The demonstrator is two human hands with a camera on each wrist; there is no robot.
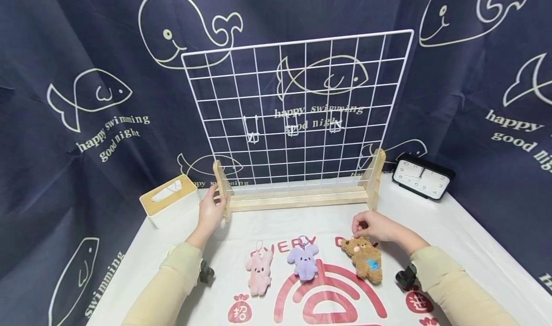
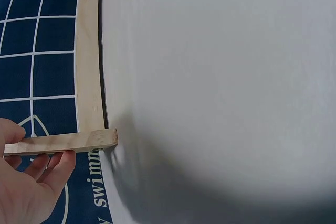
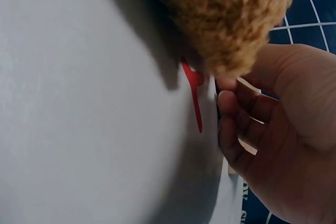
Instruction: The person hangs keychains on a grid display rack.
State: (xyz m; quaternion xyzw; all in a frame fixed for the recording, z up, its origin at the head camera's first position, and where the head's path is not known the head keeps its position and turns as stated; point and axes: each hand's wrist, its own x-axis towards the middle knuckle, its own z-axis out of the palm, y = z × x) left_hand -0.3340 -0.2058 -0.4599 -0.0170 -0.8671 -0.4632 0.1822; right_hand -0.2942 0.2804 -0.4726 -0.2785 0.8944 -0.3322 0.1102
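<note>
My left hand (image 1: 211, 211) grips the left wooden foot (image 2: 60, 142) of a white wire grid rack (image 1: 293, 110), thumb on one side and fingers on the other. At the top of a brown plush bear keychain (image 1: 366, 261), my right hand (image 1: 377, 226) pinches with curled fingers. The bear hangs at a tilt over the white cloth; its fuzzy brown body (image 3: 226, 14) fills the upper part of the right wrist view. Whatever loop the fingertips hold is hidden there. To the left lie a purple plush keychain (image 1: 305, 263) and a pink plush keychain (image 1: 259, 273).
Three white wire hooks hang on the grid, a left hook (image 1: 252, 133), a middle hook (image 1: 292, 128) and a right hook (image 1: 335, 123). A tissue box (image 1: 168, 201) stands at the left, a black clock (image 1: 422, 177) at the right. A dark patterned curtain (image 1: 103, 29) surrounds the table.
</note>
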